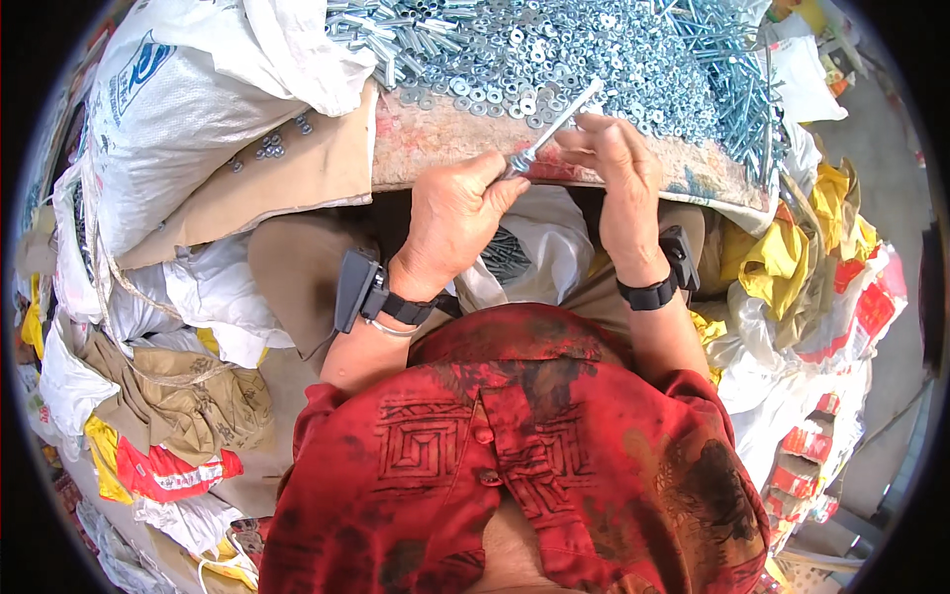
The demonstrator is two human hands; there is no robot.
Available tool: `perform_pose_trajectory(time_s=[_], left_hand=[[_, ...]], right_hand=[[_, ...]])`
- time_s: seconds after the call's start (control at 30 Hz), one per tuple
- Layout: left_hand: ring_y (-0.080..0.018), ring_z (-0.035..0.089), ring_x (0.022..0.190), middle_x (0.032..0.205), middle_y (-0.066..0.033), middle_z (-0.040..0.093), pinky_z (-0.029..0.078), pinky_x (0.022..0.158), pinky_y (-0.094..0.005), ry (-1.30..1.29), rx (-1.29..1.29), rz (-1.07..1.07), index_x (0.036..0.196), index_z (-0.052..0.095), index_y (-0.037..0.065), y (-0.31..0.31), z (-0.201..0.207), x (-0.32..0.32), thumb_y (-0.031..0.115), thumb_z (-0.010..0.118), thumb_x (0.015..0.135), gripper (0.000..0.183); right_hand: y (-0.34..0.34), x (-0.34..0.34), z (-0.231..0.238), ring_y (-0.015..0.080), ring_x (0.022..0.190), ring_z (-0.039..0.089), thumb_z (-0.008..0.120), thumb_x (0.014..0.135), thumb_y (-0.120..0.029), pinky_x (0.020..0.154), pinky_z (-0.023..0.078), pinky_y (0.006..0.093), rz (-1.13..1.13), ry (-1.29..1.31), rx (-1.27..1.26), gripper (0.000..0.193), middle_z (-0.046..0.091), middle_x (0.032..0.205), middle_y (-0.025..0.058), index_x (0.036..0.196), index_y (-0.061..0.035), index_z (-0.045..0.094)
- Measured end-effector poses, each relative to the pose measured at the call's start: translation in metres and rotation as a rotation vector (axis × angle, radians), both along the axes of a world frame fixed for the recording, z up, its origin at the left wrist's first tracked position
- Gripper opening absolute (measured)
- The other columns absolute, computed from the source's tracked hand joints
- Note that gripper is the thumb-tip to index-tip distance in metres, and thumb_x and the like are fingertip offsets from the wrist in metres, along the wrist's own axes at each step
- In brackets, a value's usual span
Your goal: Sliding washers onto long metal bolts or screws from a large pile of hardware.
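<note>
My left hand (453,213) is closed, with thumb and forefinger pinching the nut end of a long silver bolt (554,129). The bolt slants up to the right over the near edge of the work surface, and a nut and washer (521,161) sit on it right by my fingertips. Just right of the shaft is my right hand (623,168), its fingers loosely bent and apart, with nothing visible in them. Beyond both hands lies a wide spread of loose washers and nuts (524,64).
Metal sleeves (396,40) are heaped at the far left, long bolts (727,69) at the far right. A full white woven sack (188,119) stands on the left beside cardboard (287,173). Between my knees is an open white bag (544,233) with dark metal pieces. Crumpled bags (782,267) lie around me.
</note>
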State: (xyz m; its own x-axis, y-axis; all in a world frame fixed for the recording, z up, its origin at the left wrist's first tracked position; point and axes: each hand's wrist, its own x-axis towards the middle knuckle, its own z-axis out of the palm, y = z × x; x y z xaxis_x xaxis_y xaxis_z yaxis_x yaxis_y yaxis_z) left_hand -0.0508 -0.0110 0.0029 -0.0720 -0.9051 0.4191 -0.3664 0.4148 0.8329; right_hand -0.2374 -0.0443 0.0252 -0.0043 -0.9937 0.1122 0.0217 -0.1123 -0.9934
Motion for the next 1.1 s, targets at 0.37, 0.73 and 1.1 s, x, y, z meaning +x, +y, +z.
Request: perform_pose_trajectory(time_s=[0.37,0.73,1.1], left_hand=[[-0.0276,0.06,0.061,0.076,-0.0079,0.055,0.046,0.054,-0.0352,-0.335,-0.309,0.082,0.086,0.065,0.005,0.013,0.015,-0.019,0.012,0.079,0.077,0.018],[-0.0047,0.048,0.048,0.076,-0.0052,0.065,0.035,0.044,-0.0175,0.722,0.6,-0.394,0.106,0.069,-0.001,-0.01,0.008,0.015,0.012,0.055,0.098,0.02],[-0.0059,0.046,0.046,0.072,-0.0055,0.06,0.029,0.039,-0.018,0.861,0.632,-0.277,0.112,0.056,0.002,-0.019,0.002,0.012,0.016,0.05,0.1,0.019]], right_hand=[[0.01,-0.003,0.024,0.0155,0.051,0.044,0.062,0.096,-0.027,0.05,0.038,0.0337,0.207,0.612,-0.216,0.033,0.051,0.056,0.0056,0.076,-0.0007,0.064],[0.012,-0.056,0.024,0.0115,0.061,0.047,0.068,0.092,-0.021,0.057,0.041,0.031,0.792,0.711,-0.008,0.027,0.052,0.067,0.0065,0.078,-0.0003,0.058],[-0.254,-0.087,0.057,0.0183,0.077,0.067,0.063,0.091,-0.025,0.07,0.054,0.0328,-0.156,0.706,-0.348,0.03,0.07,0.084,0.0097,0.106,0.0007,0.068]])
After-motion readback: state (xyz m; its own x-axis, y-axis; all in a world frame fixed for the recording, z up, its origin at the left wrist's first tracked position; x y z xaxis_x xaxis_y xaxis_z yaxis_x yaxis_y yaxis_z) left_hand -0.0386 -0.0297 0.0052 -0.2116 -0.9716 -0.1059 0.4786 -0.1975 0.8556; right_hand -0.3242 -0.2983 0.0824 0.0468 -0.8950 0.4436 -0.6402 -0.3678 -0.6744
